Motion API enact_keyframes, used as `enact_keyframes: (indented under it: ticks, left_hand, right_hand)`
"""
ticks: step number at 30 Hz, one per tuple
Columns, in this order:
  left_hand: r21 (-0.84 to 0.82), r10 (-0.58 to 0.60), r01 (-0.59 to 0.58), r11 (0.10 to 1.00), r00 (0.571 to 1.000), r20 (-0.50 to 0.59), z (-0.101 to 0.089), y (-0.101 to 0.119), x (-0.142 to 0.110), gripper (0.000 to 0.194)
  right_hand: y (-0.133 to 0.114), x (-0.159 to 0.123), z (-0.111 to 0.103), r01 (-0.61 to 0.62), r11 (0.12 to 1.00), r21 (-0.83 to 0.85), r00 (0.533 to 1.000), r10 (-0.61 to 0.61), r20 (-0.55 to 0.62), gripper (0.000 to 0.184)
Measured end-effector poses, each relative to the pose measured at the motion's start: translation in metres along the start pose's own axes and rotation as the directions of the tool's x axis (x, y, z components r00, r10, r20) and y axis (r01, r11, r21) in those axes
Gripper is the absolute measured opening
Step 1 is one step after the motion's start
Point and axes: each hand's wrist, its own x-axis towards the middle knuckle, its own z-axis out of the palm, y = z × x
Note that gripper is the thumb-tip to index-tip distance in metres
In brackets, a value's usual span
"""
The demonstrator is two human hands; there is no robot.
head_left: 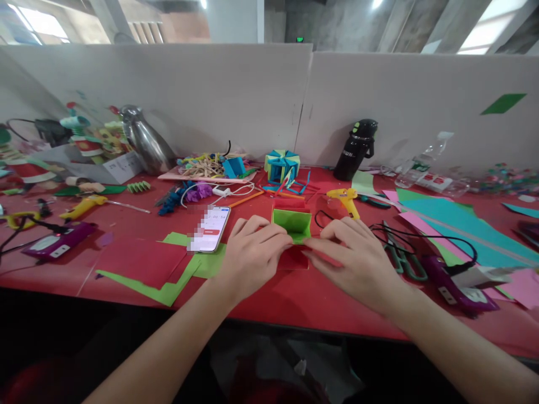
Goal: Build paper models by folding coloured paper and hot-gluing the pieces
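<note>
Between my two hands is a small folded paper box [297, 220], green inside, with red paper [295, 260] showing below it on the table. My left hand [255, 249] pinches the box's near left edge with thumb and fingers together. On the other side, my right hand [351, 258] has its fingertips closed on the near right edge. The fingers partly cover the front of the box. A lit phone [210, 229] lies just beyond my left hand, and a yellow glue gun [344, 201] rests behind my right hand.
Red and green paper sheets [138, 261] lie at left. Green-handled scissors [404, 258] and a purple power strip [458, 286] with a black cable are close by my right forearm. Farther back stand a blue-green paper model [282, 167], a black bottle [357, 148] and a steel jug [145, 137].
</note>
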Motion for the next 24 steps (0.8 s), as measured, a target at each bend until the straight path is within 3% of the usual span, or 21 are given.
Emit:
enact_keyframes:
  ticks: [6, 10, 16, 19, 22, 23, 24]
  left_hand:
    - [0.008, 0.044, -0.044, 0.999, 0.999, 0.000, 0.002, 0.002, -0.001, 0.020]
    - [-0.048, 0.059, -0.058, 0.997, 0.998, 0.024, -0.005, 0.005, 0.001, 0.008]
    - [-0.054, -0.079, 0.076, 0.996, 0.995, -0.062, -0.011, -0.001, 0.007, 0.026]
    - [-0.032, -0.087, 0.086, 0.996, 0.996, -0.027, -0.008, -0.005, 0.008, 0.022]
    - [-0.047, -0.077, 0.078, 0.996, 0.997, 0.015, -0.006, -0.005, 0.006, 0.016]
    - [-0.053, -0.073, 0.073, 0.996, 0.997, 0.009, -0.006, -0.005, 0.006, 0.016]
    - [-0.056, -0.066, 0.066, 0.996, 0.998, -0.001, -0.006, -0.005, 0.005, 0.016]
  right_hand:
    - [-0.005, -0.001, 0.001, 0.068, 0.991, -0.113, 0.996, -0.061, 0.064, 0.022]
    - [-0.004, -0.005, 0.003, 0.166, 0.981, -0.098, 0.982, -0.155, 0.110, 0.023]
    - [-0.009, -0.010, 0.002, 0.221, 0.969, -0.108, 0.971, -0.209, 0.113, 0.026]
    - [-0.009, -0.013, 0.000, 0.201, 0.980, 0.002, 0.977, -0.200, 0.068, 0.017]
    - [0.015, -0.023, 0.000, 0.005, 0.967, 0.256, 1.000, 0.002, -0.028, 0.013]
    - [0.031, -0.028, 0.001, -0.128, 0.945, 0.300, 0.988, 0.147, -0.042, 0.016]
    - [0.049, -0.034, 0.004, -0.286, 0.914, 0.288, 0.947, 0.316, -0.062, 0.021]
